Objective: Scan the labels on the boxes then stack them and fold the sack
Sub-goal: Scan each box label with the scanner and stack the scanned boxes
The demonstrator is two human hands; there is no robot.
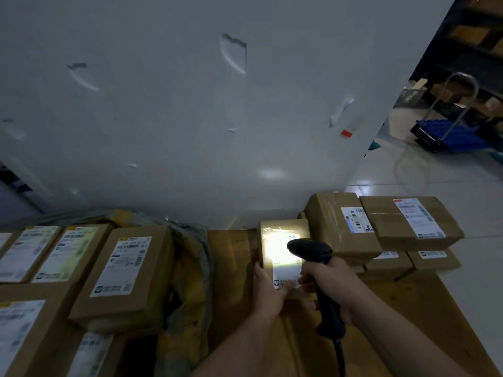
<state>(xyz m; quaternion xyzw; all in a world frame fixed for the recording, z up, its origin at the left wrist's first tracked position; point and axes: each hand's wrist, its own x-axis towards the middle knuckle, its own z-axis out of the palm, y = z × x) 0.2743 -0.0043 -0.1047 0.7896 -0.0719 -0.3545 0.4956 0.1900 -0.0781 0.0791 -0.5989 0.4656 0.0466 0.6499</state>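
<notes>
My left hand (268, 291) grips the near end of a small cardboard box (277, 230), thumb on its white label. My right hand (330, 285) grips a black barcode scanner (313, 250) just above that box; the scanner's light makes a bright patch on the label. To the right stands a stack of labelled boxes (381, 227), two on top and more below. On the left lie several labelled boxes (119, 270) on a crumpled grey-yellow sack (190, 268).
Everything rests on a brown cardboard-covered surface (231, 257) in front of a white wall (190, 104). At the far right, on the tiled floor, a blue hand trolley (446, 134) stands before dark shelving with cartons.
</notes>
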